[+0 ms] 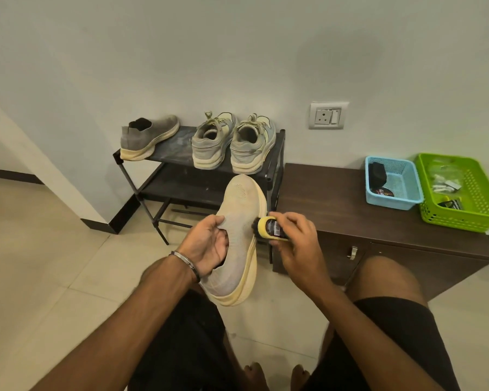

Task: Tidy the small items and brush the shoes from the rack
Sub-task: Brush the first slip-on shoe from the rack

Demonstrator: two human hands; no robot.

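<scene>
Shoe (239, 235) hangs in front of the rack (181, 176), the left hand (209, 244) gripping its collar while right-hand fingers (291, 221) curl round the brush (271, 228) touching its side. That one-handed hold could let it twist or drop under hard strokes

I see my left hand (209, 244) gripping a pale knit shoe (239, 238) at its collar, toe pointing away. My right hand (297, 244) holds a yellow-backed brush (268, 227) against the shoe's side. Three more shoes sit on the black rack (277, 153) beyond.
</scene>
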